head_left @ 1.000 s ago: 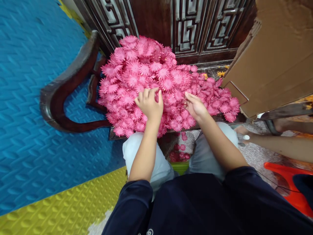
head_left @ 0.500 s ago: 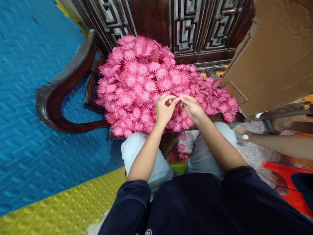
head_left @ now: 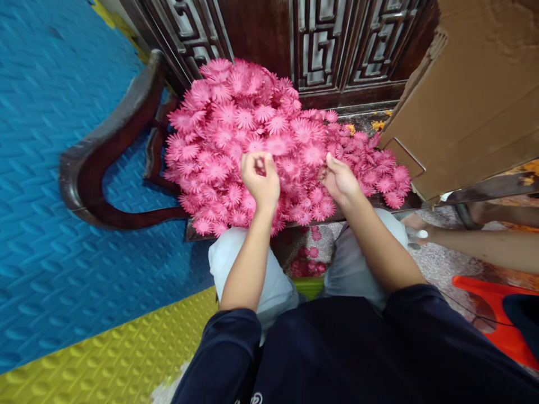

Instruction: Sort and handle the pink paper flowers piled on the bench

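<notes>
A large heap of pink artificial flowers (head_left: 223, 140) is spread in front of me on a dark wooden bench (head_left: 197, 231). Over the middle of the heap is my left hand (head_left: 261, 180), thumb and forefinger pinched into a ring. What its fingertips hold, if anything, I cannot make out; a blurred pink flower lies just beyond them. My right hand (head_left: 340, 180) is apart from it, above the right part of the heap. Its fingers are curled with the thumb raised, close to another pink flower (head_left: 314, 153). Whatever those fingers hold is hidden.
A curved wooden armrest (head_left: 90, 174) stands left, over blue mats (head_left: 37, 224). Behind the heap rises a carved wooden panel (head_left: 261, 39). A cardboard box (head_left: 471, 101) takes up the right side. Another person's leg (head_left: 484, 244) and a red plastic stool (head_left: 501, 314) are at right.
My hands, whose fingertips met over the heap, have separated. The left has moved left, and the right a little to the right.
</notes>
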{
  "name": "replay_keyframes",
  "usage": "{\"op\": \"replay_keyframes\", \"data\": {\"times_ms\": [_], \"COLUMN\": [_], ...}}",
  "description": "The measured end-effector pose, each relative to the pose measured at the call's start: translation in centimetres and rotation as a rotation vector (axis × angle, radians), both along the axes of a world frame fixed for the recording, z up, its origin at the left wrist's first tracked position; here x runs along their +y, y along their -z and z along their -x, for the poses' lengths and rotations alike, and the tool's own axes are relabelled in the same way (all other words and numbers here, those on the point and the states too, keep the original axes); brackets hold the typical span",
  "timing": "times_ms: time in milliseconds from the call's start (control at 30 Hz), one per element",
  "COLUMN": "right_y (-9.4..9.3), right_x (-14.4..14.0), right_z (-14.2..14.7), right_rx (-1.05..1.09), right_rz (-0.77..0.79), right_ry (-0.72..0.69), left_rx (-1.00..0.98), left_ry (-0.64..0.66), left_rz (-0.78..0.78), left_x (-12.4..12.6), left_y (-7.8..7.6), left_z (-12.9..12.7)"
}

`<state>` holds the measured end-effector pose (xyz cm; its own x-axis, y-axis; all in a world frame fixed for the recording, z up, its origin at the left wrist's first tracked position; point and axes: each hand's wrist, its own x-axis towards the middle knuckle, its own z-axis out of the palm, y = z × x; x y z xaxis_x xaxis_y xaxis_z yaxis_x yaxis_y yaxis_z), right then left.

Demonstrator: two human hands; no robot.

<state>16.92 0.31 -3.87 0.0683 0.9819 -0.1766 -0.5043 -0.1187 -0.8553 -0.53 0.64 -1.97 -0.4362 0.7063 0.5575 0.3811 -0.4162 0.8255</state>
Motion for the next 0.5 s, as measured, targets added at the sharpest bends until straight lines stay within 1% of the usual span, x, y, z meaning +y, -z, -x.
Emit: {"op": "replay_keyframes", "data": {"times_ms": [33,67,100,167,267,333,400,500], "right_y": [0.0,0.0,0.0,-0.1,-0.3,-0.4,-0.6,-0.6], "right_x": [0.1,0.2,0.2,0.1,-0.4,-0.7,-1.0,-1.2], "right_z": [-0.3,-0.5,-0.6,-0.6,0.2,0.9,1.6,2.2], "right_rx": [-0.003,-0.013,-0.031,-0.074,-0.078,-0.051,-0.041,-0.044], "right_rz": [-0.001,-0.003,-0.006,-0.018,-0.014,0.011,0.022,-0.002], "right_ry": [0.023,0.039,0.046,0.027,-0.035,-0.054,-0.072,-0.113], "left_rx": [-0.014,-0.032,-0.049,-0.065,0.007,0.128,0.237,0.278], "left_ry": [-0.095,-0.16,-0.189,-0.188,-0.151,-0.08,0.066,0.274], "left_rz": [-0.013,-0.013,0.003,0.051,0.104,0.111,0.113,0.124], "left_x": [0.5,1.0,1.5,1.9,1.2,0.3,-0.5,-1.1], "left_y": [0.0,-0.1,0.0,0.1,0.2,0.2,0.2,0.4], "left_z": [0.7,1.4,2.1,2.7,2.1,0.8,-0.6,-2.0]}}
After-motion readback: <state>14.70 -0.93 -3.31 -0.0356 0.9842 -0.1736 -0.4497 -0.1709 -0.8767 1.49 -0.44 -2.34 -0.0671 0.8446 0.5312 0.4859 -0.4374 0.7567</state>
